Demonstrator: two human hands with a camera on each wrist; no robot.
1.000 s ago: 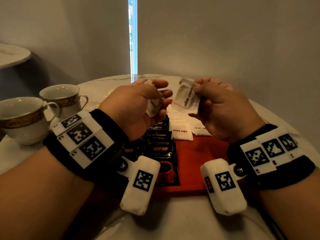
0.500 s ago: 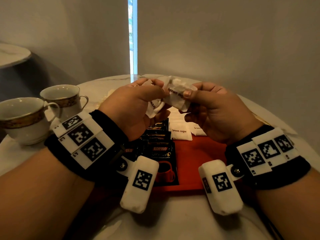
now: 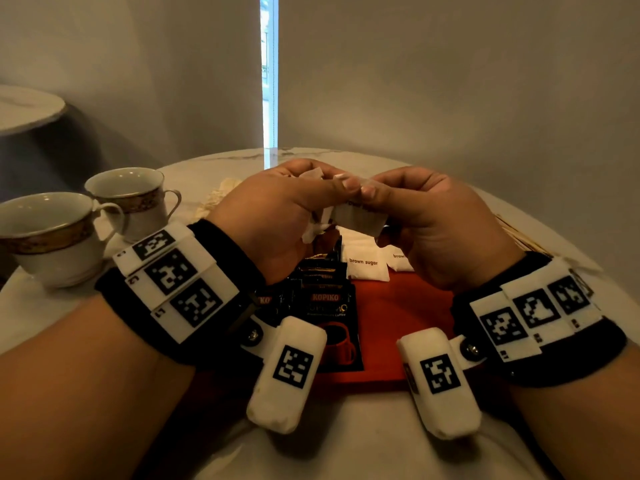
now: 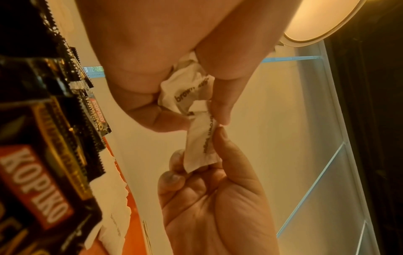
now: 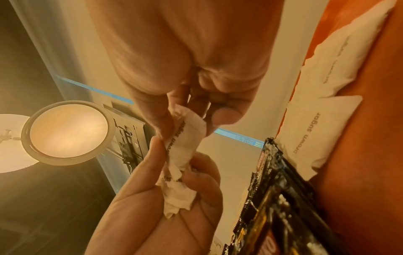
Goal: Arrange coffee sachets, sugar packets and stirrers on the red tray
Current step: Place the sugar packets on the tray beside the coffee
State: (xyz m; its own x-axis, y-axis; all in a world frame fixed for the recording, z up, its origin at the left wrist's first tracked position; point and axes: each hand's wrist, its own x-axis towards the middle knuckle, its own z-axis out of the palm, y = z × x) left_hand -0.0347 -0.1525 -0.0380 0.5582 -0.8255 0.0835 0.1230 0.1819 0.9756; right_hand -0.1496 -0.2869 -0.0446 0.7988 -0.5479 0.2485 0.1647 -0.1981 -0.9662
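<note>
Both hands hover over the far part of the red tray point(image 3: 408, 317). My left hand point(image 3: 325, 188) holds crumpled white brown-sugar packets point(image 4: 185, 86) in its curled fingers. My right hand point(image 3: 377, 195) pinches another brown-sugar packet point(image 3: 360, 218) between thumb and fingers, and it touches the left hand's bundle; in the right wrist view the pinched packet point(image 5: 185, 136) meets the left hand's bundle point(image 5: 176, 195). Black Kopiko coffee sachets point(image 3: 325, 306) lie overlapped in a row on the tray's left side. More brown-sugar packets point(image 3: 365, 265) lie beside them in the tray's middle.
Two gold-banded white cups point(image 3: 52, 233) point(image 3: 135, 199) stand on the marble table point(image 3: 346, 445) at the left. Thin wooden sticks point(image 3: 519, 233) lie on the table behind my right wrist. A pale lacy cloth point(image 3: 218, 199) lies beyond the left hand.
The right hand has carried its sugar packet leftward to the left hand. The two hands, apart a second ago, now meet thumb to thumb at the packet.
</note>
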